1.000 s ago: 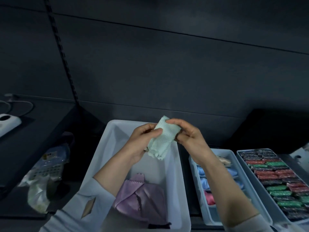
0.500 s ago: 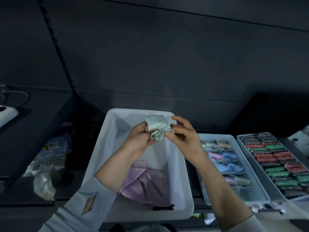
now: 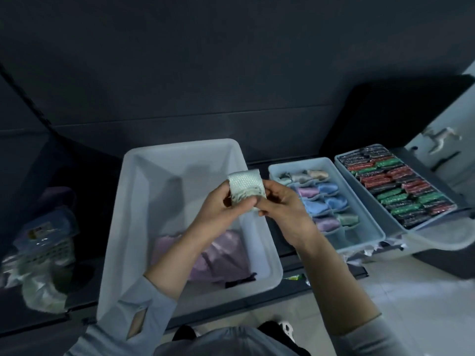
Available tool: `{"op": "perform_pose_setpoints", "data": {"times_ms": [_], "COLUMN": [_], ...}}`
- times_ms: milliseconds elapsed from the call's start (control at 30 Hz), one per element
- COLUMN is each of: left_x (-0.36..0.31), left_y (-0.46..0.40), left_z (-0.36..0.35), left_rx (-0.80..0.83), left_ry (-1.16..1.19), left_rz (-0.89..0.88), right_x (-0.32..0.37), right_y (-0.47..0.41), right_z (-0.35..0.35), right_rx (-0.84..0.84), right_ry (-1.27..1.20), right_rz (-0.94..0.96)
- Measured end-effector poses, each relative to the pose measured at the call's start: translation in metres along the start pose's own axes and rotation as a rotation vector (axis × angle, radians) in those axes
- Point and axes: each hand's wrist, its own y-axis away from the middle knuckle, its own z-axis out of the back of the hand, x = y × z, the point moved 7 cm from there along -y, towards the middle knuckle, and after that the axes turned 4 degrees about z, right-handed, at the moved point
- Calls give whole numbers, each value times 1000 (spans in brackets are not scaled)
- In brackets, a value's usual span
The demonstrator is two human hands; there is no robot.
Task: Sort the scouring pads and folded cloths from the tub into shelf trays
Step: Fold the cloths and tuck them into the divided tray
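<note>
Both the left hand (image 3: 221, 205) and right hand (image 3: 280, 205) pinched the pale green cloth (image 3: 245, 186) above the tub (image 3: 180, 155); the fold probably wanted pressing tight before it went to the divided tray's (image 3: 359, 242) free near compartment

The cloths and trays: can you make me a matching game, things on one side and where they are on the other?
Things:
1. green cloth
2. purple cloth
3. packets
4. blue cloths

Places:
A. lying in the tub
B. in the far right tray
C. held between both hands
D. in the divided middle tray

Pairs: 1-C, 2-A, 3-B, 4-D. The left hand and right hand pinch the green cloth above the tub.
</note>
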Motion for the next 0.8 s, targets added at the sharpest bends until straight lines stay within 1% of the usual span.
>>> {"op": "perform_pose_setpoints", "data": {"times_ms": [33,100,167,200,333,400,467,533,633,667,733,800], "left_x": [0,1,4,7,24,34,40,47,51,51,51,59], "left_y": [-2,-6,-7,-8,-14,-18,-23,-27,-25,-21,-11,0], "left_z": [-3,-16,-35,-48,-105,-129,-149,-163,-181,-183,-179,-170], "left_rx": [-39,-62,-40,-29,-42,-55,-54,-66,-97,-128,-248,-361], "left_ry": [-71,-109,-71,-29,111,98,36,-38,-241,-320,-507,-668], "left_rz": [-40,-62,-30,-6,134,156,124,91,2,-50,-149,-159], "right_x": [-3,-7,-12,-13,-22,-26,-27,-26,-37,-44,-56,-62], "right_y": [3,10,17,21,29,32,34,35,34,33,30,26], "right_z": [7,25,45,56,107,134,162,188,210,214,220,220], "right_rx": [12,15,8,7,38,63,84,137,260,287,319,347], "right_ry": [-24,-132,-258,-283,-188,-189,-180,-38,201,262,429,661], "right_rz": [-16,-70,-129,-150,-183,-226,-278,-288,-326,-343,-324,-221]}}
